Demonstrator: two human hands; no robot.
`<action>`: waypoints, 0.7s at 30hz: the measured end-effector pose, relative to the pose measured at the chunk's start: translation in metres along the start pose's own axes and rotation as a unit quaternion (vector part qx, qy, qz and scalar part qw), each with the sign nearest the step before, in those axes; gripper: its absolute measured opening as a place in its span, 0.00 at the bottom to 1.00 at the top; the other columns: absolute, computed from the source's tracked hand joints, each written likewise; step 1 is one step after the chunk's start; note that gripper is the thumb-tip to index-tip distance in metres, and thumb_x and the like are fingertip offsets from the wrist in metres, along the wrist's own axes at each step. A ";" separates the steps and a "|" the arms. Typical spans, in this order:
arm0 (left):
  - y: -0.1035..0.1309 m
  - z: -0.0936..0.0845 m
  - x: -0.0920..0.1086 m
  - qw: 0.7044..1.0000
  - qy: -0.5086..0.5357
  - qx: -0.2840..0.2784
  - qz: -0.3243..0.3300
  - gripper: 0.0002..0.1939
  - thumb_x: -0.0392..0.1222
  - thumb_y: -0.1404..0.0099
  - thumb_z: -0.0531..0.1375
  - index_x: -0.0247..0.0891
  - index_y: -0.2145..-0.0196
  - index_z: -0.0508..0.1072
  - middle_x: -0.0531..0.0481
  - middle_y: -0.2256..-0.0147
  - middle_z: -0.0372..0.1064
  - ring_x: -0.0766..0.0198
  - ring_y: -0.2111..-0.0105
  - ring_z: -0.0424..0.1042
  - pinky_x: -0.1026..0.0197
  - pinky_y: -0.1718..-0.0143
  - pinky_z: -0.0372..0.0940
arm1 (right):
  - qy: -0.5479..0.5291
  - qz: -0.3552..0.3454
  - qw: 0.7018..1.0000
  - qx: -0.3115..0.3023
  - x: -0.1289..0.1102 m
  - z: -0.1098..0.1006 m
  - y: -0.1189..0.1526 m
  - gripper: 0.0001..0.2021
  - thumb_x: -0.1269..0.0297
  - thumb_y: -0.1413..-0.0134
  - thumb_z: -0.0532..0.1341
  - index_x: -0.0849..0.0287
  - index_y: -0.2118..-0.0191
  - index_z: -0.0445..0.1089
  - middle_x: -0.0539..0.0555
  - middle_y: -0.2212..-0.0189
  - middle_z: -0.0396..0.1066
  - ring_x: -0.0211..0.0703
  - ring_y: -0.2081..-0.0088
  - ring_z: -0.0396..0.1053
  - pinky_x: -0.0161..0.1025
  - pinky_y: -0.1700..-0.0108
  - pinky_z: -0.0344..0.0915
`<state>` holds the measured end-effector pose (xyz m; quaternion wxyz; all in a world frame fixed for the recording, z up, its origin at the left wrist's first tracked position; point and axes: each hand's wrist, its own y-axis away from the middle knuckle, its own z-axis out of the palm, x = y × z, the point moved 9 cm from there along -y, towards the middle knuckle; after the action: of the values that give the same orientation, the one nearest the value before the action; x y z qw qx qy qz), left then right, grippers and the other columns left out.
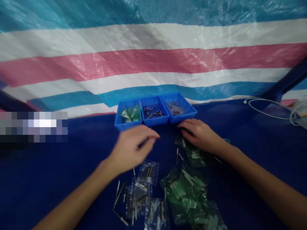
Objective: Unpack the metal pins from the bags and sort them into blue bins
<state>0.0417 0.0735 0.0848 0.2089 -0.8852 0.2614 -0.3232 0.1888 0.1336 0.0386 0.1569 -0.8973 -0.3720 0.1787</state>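
Loose pins [121, 218], near left, could be scattered if brushed by the left hand [133, 145]; its fingers and the right hand's [201, 134] are curled, but whether anything is pinched cannot be told.

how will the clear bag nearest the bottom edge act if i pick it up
The clear bag would probably be floppy, since its thin film looks creased. It may feel slippery, given the glossy highlights on the film. The slim rods inside lie apart, so they would likely slide about when lifted.

Left hand [130, 143] curled inward (slightly blurred); right hand [200, 134] palm down, bent.
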 end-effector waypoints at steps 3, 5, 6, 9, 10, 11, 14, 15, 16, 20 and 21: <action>-0.001 0.038 0.009 0.994 -0.007 -0.086 0.060 0.08 0.32 0.39 0.54 0.38 0.63 0.71 0.48 0.65 0.72 0.60 0.63 0.71 0.56 0.61 0.67 | -0.005 -0.016 1.000 -0.025 -0.002 0.008 0.000 0.12 0.71 0.44 0.51 0.62 0.61 0.71 0.59 0.63 0.73 0.51 0.62 0.70 0.50 0.60 0.66; 0.000 0.043 0.006 0.997 -0.008 -0.064 0.053 0.10 0.30 0.39 0.52 0.38 0.64 0.71 0.47 0.65 0.73 0.59 0.63 0.71 0.55 0.62 0.67 | -0.011 -0.024 0.999 -0.031 -0.003 0.006 0.000 0.14 0.73 0.44 0.49 0.63 0.58 0.70 0.59 0.60 0.72 0.49 0.60 0.70 0.48 0.58 0.67; 0.001 0.040 0.003 0.998 -0.003 -0.040 0.044 0.10 0.30 0.39 0.51 0.38 0.65 0.70 0.47 0.67 0.72 0.60 0.65 0.71 0.56 0.64 0.67 | -0.012 -0.028 0.999 -0.032 -0.004 0.003 0.000 0.16 0.75 0.45 0.48 0.63 0.57 0.69 0.59 0.58 0.72 0.48 0.58 0.70 0.47 0.57 0.67; 0.005 0.026 -0.002 1.000 0.012 0.014 0.024 0.09 0.30 0.39 0.51 0.37 0.69 0.70 0.48 0.71 0.72 0.62 0.69 0.70 0.59 0.67 0.66 | -0.013 -0.047 0.998 -0.051 -0.004 -0.002 0.001 0.21 0.81 0.53 0.47 0.63 0.56 0.69 0.59 0.56 0.71 0.47 0.56 0.69 0.47 0.55 0.67; 0.006 0.022 -0.004 0.999 0.016 0.026 0.015 0.09 0.30 0.39 0.51 0.37 0.70 0.69 0.48 0.71 0.71 0.63 0.69 0.70 0.60 0.67 0.66 | -0.013 -0.054 0.996 -0.064 -0.005 -0.002 0.002 0.22 0.82 0.55 0.47 0.63 0.56 0.70 0.59 0.56 0.71 0.47 0.55 0.69 0.47 0.55 0.67; 0.007 0.018 -0.007 0.999 0.020 0.036 0.004 0.09 0.30 0.39 0.51 0.37 0.71 0.69 0.48 0.72 0.71 0.63 0.70 0.71 0.61 0.68 0.66 | -0.015 -0.058 0.995 -0.079 -0.006 -0.001 0.003 0.23 0.82 0.57 0.48 0.62 0.57 0.70 0.59 0.56 0.71 0.48 0.55 0.69 0.48 0.54 0.67; 0.007 0.012 -0.015 0.997 0.033 0.056 -0.032 0.09 0.29 0.40 0.51 0.37 0.71 0.69 0.50 0.73 0.70 0.65 0.73 0.70 0.64 0.73 0.65 | -0.032 -0.058 0.988 -0.136 -0.009 0.005 0.005 0.24 0.80 0.59 0.51 0.61 0.55 0.70 0.60 0.51 0.67 0.51 0.50 0.65 0.52 0.51 0.63; 0.007 0.011 -0.017 0.996 0.037 0.062 -0.044 0.08 0.29 0.40 0.52 0.36 0.72 0.69 0.50 0.74 0.70 0.66 0.74 0.70 0.65 0.74 0.64 | -0.038 -0.058 0.985 -0.157 -0.011 0.008 0.007 0.24 0.79 0.60 0.52 0.60 0.54 0.70 0.60 0.49 0.66 0.52 0.49 0.63 0.53 0.50 0.62; 0.007 0.010 -0.020 0.995 0.040 0.067 -0.054 0.08 0.29 0.40 0.52 0.36 0.72 0.69 0.51 0.74 0.70 0.66 0.75 0.69 0.66 0.75 0.63 | -0.043 -0.057 0.982 -0.175 -0.014 0.011 0.008 0.24 0.78 0.59 0.53 0.60 0.54 0.70 0.60 0.48 0.65 0.53 0.48 0.62 0.53 0.49 0.61; 0.009 0.010 -0.022 0.994 0.053 0.075 -0.065 0.08 0.29 0.41 0.52 0.35 0.72 0.69 0.51 0.75 0.69 0.67 0.75 0.69 0.67 0.76 0.62 | -0.053 -0.060 0.979 -0.186 -0.019 0.016 0.009 0.20 0.76 0.53 0.53 0.62 0.52 0.68 0.61 0.52 0.67 0.51 0.52 0.65 0.52 0.50 0.62; 0.009 0.010 -0.021 0.994 0.056 0.073 -0.061 0.08 0.29 0.41 0.52 0.35 0.72 0.69 0.51 0.75 0.69 0.67 0.75 0.69 0.67 0.76 0.62 | -0.053 -0.064 0.981 -0.175 -0.020 0.016 0.009 0.19 0.76 0.51 0.52 0.63 0.52 0.67 0.61 0.55 0.67 0.50 0.54 0.65 0.51 0.51 0.62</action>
<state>0.0321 0.0814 0.0631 0.2376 -0.8623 0.1940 -0.4029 0.1742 0.1152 0.0247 -0.0116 -0.8747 -0.4616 0.1474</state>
